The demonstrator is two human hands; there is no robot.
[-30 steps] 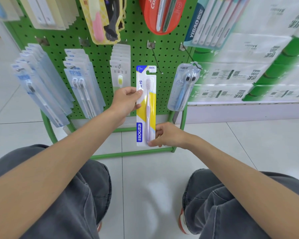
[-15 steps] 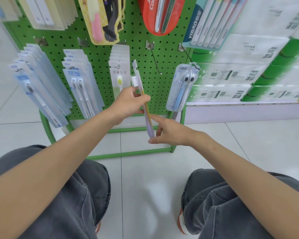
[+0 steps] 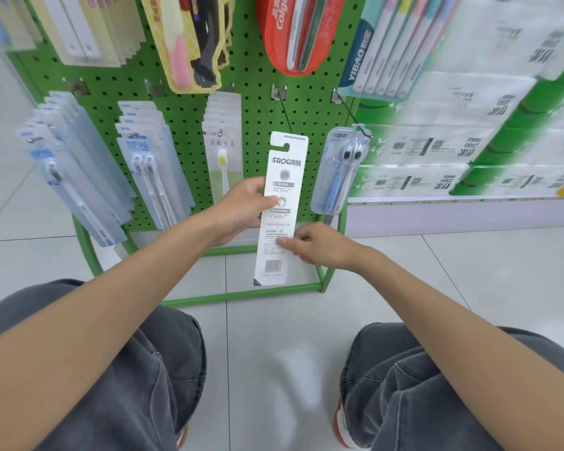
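A long toothbrush pack is held upright in front of the green pegboard rack, its white printed back with a barcode facing me. My left hand grips the pack's left edge near its middle, thumb on the card. My right hand pinches the pack's right edge lower down. An empty metal hook sticks out of the pegboard just above the pack's hang hole.
Other toothbrush packs hang on hooks: blue ones at left, a twin pack, a white pack, a blue pack with eyes at right. Stacked tissue packs fill the right shelf. My knees are below on the tiled floor.
The pack has been turned about its long axis: its yellow front faced me, then it stood edge-on, and now its white back faces me. Both hands kept hold.
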